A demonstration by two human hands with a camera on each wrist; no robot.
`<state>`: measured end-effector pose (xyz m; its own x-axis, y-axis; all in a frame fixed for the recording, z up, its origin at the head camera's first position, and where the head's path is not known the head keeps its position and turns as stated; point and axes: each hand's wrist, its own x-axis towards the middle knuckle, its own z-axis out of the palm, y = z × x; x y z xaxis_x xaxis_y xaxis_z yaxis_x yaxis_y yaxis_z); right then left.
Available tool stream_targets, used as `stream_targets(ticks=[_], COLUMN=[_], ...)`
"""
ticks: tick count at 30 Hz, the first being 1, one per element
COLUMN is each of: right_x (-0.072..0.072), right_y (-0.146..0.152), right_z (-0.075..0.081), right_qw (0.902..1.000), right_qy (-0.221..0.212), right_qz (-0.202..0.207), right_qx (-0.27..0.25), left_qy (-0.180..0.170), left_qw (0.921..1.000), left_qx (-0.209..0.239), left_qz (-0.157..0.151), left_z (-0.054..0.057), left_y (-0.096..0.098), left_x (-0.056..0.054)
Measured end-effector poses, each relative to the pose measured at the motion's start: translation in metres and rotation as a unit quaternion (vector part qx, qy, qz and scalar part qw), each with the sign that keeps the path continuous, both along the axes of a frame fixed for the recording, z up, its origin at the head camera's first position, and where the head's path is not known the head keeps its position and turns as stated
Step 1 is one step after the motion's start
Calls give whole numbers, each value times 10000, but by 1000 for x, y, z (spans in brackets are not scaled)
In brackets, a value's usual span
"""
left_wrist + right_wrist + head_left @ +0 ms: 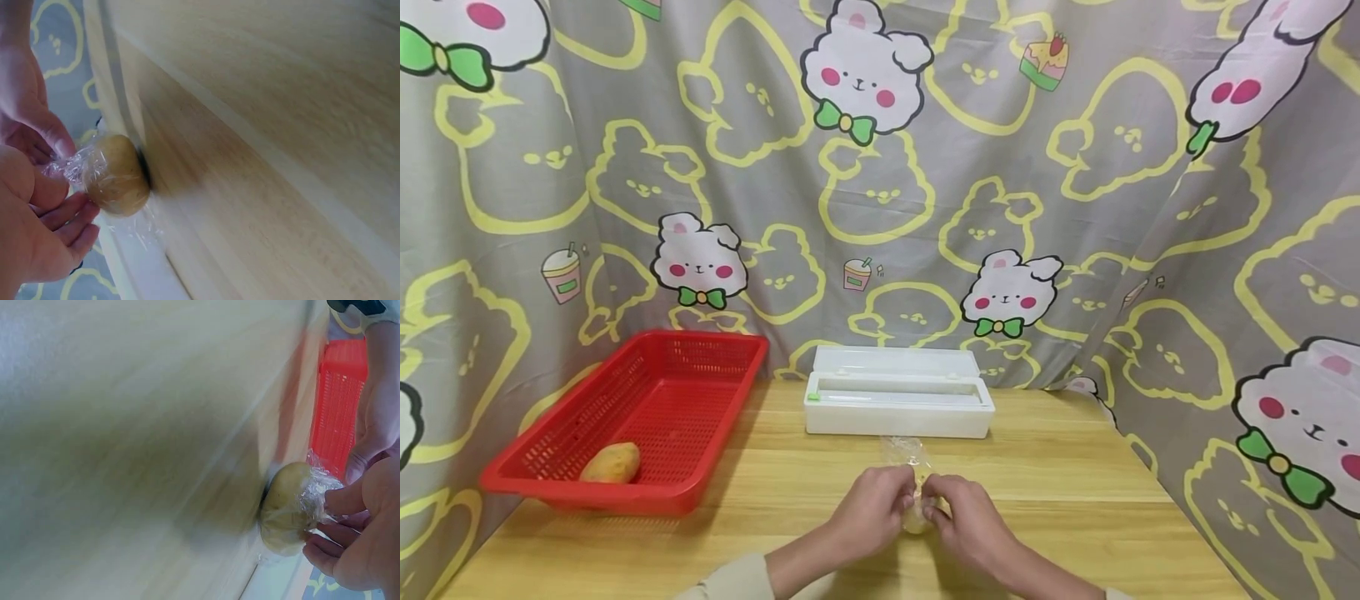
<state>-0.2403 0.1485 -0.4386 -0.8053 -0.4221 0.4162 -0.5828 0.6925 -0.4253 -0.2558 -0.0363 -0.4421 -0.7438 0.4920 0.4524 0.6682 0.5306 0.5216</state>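
Note:
A yellowish-brown potato sits on the table, wrapped in clear cling film that is bunched on its upper side. My left hand pinches the gathered film from the left. From the opposite side, my right hand pinches it too, with the fingertips of both hands close together over the potato. A loose flap of film spreads out beyond the potato, toward the white box. In the head view the fingers hide part of the potato.
Behind the hands stands a white cling film dispenser, its lid raised and a green tab at the left. A red plastic basket at the left holds another potato. A patterned curtain surrounds the wooden table.

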Motion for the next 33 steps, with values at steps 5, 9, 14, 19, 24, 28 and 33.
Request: stream_targets(ticks=[5, 9, 14, 19, 24, 28, 33], right_x=[-5, -6, -8, -12, -16, -20, -25], right_y=[2, 3, 1, 0, 0, 0, -1], right_z=[3, 5, 6, 3, 4, 7, 10], right_qw=[9994, 9994, 9998, 9993, 9983, 9957, 9926], right_qy=[-353, -329, -112, 49, -280, -637, -877], right_qz=[10, 31, -111, -271, -319, -333, -427], right_qx=[-62, -120, -154, -237, -391, -586, -727], left_qy=[-128, -245, -116, 62, -100, -180, -294], left_qw=[9999, 9993, 9987, 9976, 9967, 9960, 9946], left_qx=[70, 238, 467, 602, 619, 640, 725], left_qz=[89, 120, 190, 328, 515, 600, 685], left_z=[-1, -1, -1, -2, -1, -1, -3], left_y=[2, 3, 4, 6, 8, 9, 10], left_x=[-3, -7, -11, -14, -17, -19, -23])
